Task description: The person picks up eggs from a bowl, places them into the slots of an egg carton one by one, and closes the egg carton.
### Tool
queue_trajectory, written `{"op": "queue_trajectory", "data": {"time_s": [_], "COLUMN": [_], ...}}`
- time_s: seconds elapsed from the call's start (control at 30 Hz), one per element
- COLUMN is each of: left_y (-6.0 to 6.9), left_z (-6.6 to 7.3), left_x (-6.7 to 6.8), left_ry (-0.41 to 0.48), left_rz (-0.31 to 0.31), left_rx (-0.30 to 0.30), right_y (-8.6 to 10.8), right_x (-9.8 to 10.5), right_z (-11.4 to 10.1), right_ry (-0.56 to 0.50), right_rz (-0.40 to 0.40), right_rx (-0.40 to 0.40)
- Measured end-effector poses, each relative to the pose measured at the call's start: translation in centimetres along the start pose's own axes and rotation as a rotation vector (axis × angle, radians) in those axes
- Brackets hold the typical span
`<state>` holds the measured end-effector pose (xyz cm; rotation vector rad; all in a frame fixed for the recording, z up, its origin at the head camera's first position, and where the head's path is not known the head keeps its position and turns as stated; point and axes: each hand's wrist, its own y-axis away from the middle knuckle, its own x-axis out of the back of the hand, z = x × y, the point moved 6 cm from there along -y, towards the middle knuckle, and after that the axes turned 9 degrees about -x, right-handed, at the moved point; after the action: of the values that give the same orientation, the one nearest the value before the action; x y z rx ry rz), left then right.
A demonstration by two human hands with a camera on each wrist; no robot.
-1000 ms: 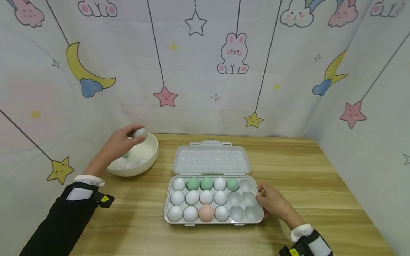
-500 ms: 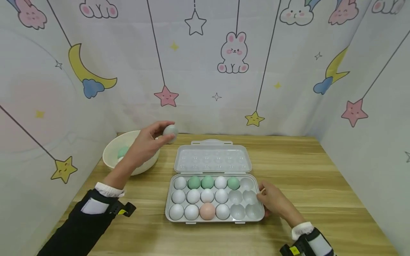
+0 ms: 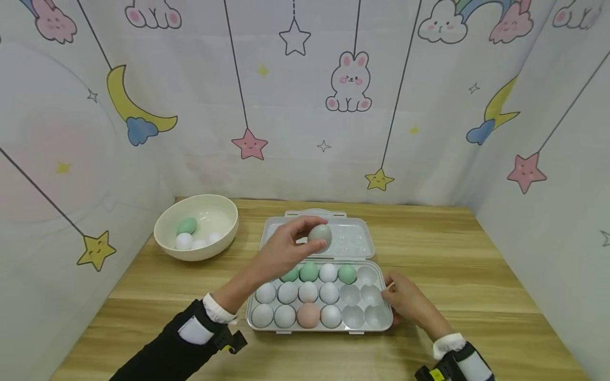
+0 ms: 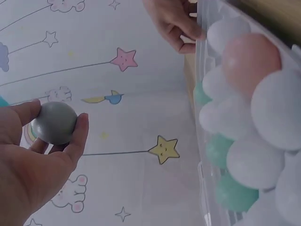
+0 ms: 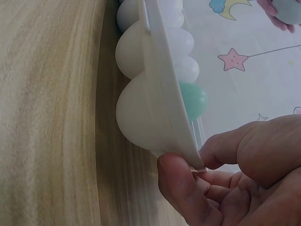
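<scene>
Above the opened lid of a white plastic egg carton, my left hand holds a pale egg between thumb and fingertips. In the left wrist view the same egg looks grey. White eggs, green eggs such as one in the back row, and a single pink egg sit in the carton. The hollows of its right-hand cups show. My right hand pinches the carton's right rim, with thumb and fingers on either side in the right wrist view. My left hand hides part of the lid.
A cream bowl stands at the back left, with a green egg and several white eggs inside. The wooden table meets a patterned cloth behind and at both sides.
My left hand has carried the egg rightward from over the bowl to above the carton's lid. My right hand stays on the carton's right rim.
</scene>
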<state>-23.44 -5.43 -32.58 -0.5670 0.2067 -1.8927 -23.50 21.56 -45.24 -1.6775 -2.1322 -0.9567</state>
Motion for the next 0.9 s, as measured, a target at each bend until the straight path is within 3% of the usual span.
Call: {"op": "queue_trajectory", "data": {"time_s": [0.2, 0.43, 0.53, 0.67, 0.9], "left_y": [0.6, 1.3, 1.4, 1.5, 1.6], "left_z": [-1.9, -4.7, -5.7, -6.9, -7.5], "left_x": [-4.0, -7.4, -8.4, -9.3, -10.3], "left_ry": [0.040, 0.081, 0.040, -0.095, -0.265], "left_rz": [-0.064, -0.093, -0.099, -0.132, -0.169], "left_rx": [0.032, 0.086, 0.082, 0.083, 0.066], "right_y": [0.0, 0.0, 0.0, 0.0, 0.1], "right_x": [0.1, -0.1, -0.2, -0.3, -0.2], "right_z": [0.1, 0.1, 0.0, 0.0, 0.1], "right_ry": [0.009, 0.006, -0.005, -0.011, -0.014], "right_rz": [0.009, -0.001, -0.003, -0.005, -0.003], "right_rx": [0.003, -0.001, 0.013, 0.027, 0.026]}}
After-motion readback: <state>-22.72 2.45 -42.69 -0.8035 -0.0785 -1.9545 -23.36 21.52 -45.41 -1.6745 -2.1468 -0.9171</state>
